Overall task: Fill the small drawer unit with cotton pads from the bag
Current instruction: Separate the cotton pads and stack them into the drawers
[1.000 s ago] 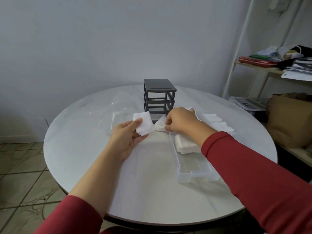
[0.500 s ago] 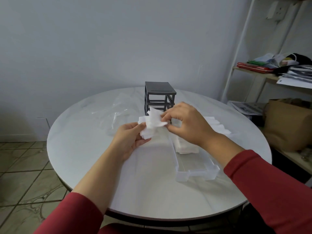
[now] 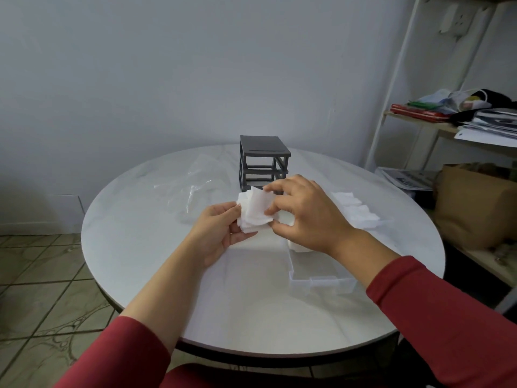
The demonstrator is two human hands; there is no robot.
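Two hands are meeting over a small fanned stack of white cotton pads at the centre of the frame, just in front of the dark grey drawer unit, whose slots are standing open. Print on the papers at the right edge is too blurred to read. Compared with half a second earlier, the pads are lying more spread out and flatter, and a second ago the right hand was closed knuckles-up beside them. The left hand is gripping the stack's lower left side, thumb in front and fingers behind. The right hand is pinching the stack's right edge between forefinger and thumb, its other fingers loosely curled. Below it, a clear drawer is lying on the round white table with more pads inside. A clear plastic bag is lying left of the unit.
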